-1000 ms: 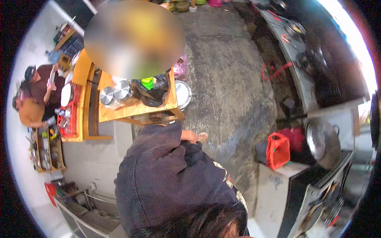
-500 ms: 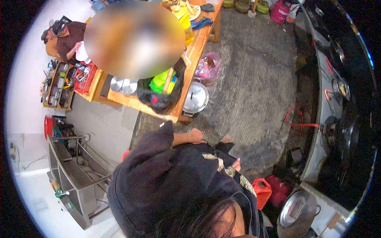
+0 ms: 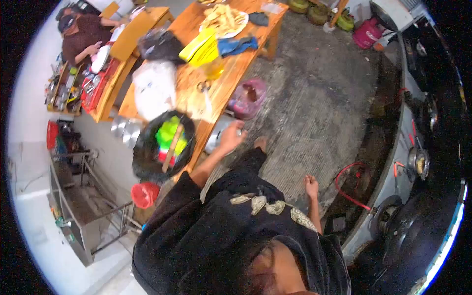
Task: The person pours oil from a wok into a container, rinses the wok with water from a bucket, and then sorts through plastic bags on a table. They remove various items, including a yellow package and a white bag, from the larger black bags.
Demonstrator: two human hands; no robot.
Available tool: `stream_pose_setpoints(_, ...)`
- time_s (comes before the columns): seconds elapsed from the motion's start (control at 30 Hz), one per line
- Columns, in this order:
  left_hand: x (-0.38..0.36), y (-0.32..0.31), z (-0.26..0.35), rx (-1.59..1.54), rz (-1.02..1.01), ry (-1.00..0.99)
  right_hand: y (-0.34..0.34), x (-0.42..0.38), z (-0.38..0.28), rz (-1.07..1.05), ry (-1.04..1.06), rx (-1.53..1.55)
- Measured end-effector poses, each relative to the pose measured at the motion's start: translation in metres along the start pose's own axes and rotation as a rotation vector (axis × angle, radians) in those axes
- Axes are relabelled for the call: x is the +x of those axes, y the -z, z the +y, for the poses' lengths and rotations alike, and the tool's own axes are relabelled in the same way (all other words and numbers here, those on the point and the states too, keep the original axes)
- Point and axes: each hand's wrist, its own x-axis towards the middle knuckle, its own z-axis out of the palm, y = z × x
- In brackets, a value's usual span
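My left hand (image 3: 231, 137) is over the silver lidded pot (image 3: 214, 139) beside the wooden table (image 3: 189, 81), its fingers loosely curled and apart with nothing visible in them. On the right, my right hand (image 3: 310, 186) hangs above the floor, away from my dark clothing, fingers slightly bent and empty. Nearest to my left hand on the table side is a black bag (image 3: 142, 152) with bright green and yellow items and a wooden stick (image 3: 173, 147). Scissors (image 3: 203, 86) and a white plastic bag (image 3: 155, 91) lie on the tabletop.
A pink plastic bag (image 3: 248, 98) stands on the floor by the table. Stoves with pans (image 3: 419, 163) line the right side, with a red hose (image 3: 350, 194) below. A seated co-worker (image 3: 86, 37) is at the upper left. A metal rack (image 3: 81, 211) stands at left.
My left hand has moved up and left, off the dark clothing. My right hand has come out from beside my clothing. The view has shifted, showing more of the table.
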Motion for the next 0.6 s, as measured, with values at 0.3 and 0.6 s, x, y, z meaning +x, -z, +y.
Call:
stream_pose_setpoints(0.3, 0.179, 0.045, 0.052, -0.117, 0.218, 0.218, -0.043, 0.135, -0.067, -0.273, 0.072, 0.519)
stream_pose_setpoints(0.6, 0.127, -0.021, -0.030, 0.169, -0.781, 0.660, -0.015, 0.386, -0.336, -0.123, 0.427, -0.242)
